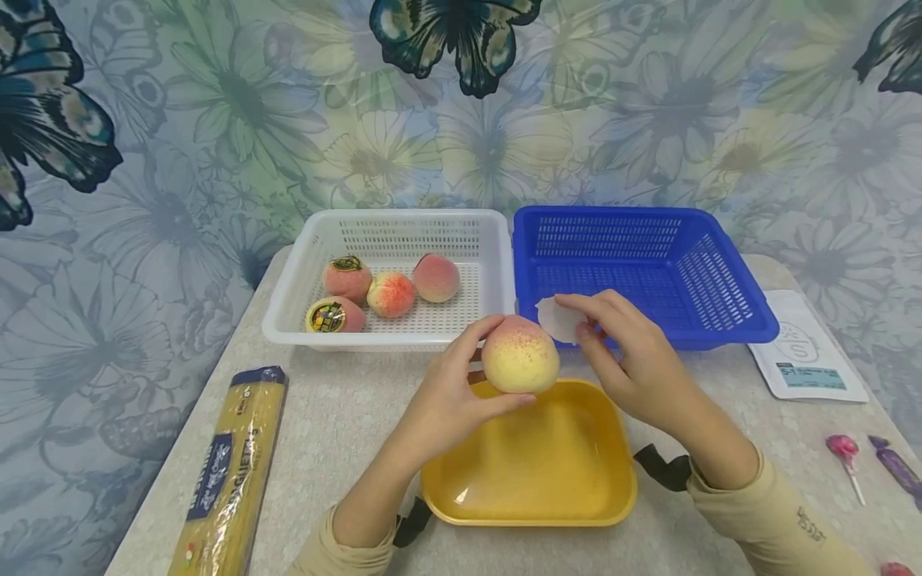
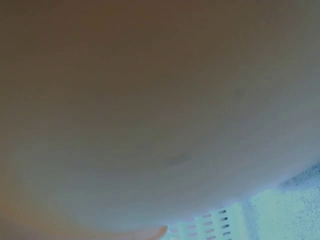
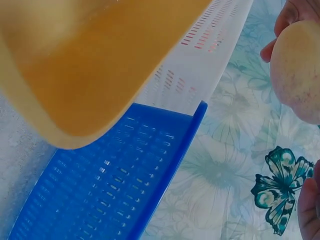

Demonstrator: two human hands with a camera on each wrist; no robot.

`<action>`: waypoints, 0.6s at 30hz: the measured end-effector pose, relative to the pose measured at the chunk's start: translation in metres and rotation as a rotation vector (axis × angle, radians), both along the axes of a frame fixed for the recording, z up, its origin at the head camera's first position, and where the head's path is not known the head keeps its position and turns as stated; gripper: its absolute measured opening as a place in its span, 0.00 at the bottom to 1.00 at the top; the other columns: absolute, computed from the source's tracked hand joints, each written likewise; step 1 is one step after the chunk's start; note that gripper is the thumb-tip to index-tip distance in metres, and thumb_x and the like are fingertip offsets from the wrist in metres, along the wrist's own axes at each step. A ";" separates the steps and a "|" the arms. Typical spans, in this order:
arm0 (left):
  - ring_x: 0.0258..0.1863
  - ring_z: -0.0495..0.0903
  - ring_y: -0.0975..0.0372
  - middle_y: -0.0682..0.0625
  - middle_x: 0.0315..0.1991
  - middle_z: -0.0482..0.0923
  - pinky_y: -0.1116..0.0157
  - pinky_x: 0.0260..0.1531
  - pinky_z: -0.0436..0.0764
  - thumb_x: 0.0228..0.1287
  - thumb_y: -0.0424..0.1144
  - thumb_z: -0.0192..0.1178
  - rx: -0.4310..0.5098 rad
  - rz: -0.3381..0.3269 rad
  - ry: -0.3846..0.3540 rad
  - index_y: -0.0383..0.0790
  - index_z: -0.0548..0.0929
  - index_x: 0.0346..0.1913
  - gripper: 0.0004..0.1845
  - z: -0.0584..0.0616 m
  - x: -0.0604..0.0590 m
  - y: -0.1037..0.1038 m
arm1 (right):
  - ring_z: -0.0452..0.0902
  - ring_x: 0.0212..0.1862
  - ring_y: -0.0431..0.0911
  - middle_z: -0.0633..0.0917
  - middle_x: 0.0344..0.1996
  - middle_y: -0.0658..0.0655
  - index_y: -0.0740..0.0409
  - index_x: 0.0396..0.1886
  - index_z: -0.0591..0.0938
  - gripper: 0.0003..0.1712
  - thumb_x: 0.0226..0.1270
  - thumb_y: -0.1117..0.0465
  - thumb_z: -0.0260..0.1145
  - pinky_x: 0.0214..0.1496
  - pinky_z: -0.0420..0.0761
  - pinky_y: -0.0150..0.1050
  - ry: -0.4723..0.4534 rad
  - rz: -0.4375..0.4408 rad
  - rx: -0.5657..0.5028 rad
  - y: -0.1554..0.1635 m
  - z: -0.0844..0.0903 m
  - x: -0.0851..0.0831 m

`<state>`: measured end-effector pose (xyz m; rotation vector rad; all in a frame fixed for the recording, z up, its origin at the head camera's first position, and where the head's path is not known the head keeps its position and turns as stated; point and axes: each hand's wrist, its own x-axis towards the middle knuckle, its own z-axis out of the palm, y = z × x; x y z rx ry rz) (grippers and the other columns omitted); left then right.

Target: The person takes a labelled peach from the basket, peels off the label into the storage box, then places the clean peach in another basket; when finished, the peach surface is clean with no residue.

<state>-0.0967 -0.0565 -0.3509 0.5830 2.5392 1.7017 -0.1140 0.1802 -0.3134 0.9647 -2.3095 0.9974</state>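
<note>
My left hand (image 1: 450,396) grips a yellow and pink peach (image 1: 521,356) above the yellow tray (image 1: 533,512), thumb below it and fingers around its far left side. Just right of the peach, my right hand (image 1: 634,360) pinches a thin whitish sticker (image 1: 560,322) between thumb and fingers, its pale side facing me. The right wrist view shows the peach (image 3: 300,70) at its right edge with fingertips beside it. A blurred surface close to the lens fills most of the left wrist view.
A white basket (image 1: 403,342) with several peaches, two bearing dark and yellow stickers, stands at the back left beside a blue basket (image 1: 648,280). A spaghetti pack (image 1: 230,472) lies left. At right are a white packet (image 1: 810,352), a lollipop (image 1: 843,450) and a purple-wrapped candy (image 1: 896,468).
</note>
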 end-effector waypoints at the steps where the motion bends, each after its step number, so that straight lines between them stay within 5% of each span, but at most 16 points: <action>1: 0.59 0.77 0.65 0.61 0.64 0.72 0.67 0.51 0.83 0.48 0.46 0.79 -0.001 0.001 0.000 0.58 0.65 0.72 0.47 0.000 0.000 0.000 | 0.70 0.36 0.37 0.79 0.35 0.48 0.56 0.60 0.80 0.27 0.63 0.78 0.61 0.39 0.71 0.23 -0.011 -0.004 0.000 0.001 0.000 0.000; 12: 0.59 0.77 0.63 0.59 0.64 0.72 0.65 0.55 0.82 0.47 0.48 0.79 0.020 0.029 -0.072 0.60 0.64 0.71 0.48 0.002 -0.002 -0.007 | 0.67 0.33 0.33 0.77 0.33 0.45 0.53 0.59 0.81 0.26 0.66 0.77 0.59 0.32 0.70 0.26 -0.124 -0.030 0.024 0.017 -0.009 0.003; 18: 0.60 0.76 0.61 0.59 0.64 0.71 0.62 0.55 0.83 0.47 0.48 0.79 0.032 0.072 -0.094 0.62 0.65 0.70 0.47 0.004 -0.007 -0.016 | 0.69 0.31 0.35 0.76 0.34 0.43 0.51 0.62 0.79 0.23 0.72 0.72 0.57 0.31 0.73 0.27 -0.310 -0.022 0.060 0.030 -0.024 0.009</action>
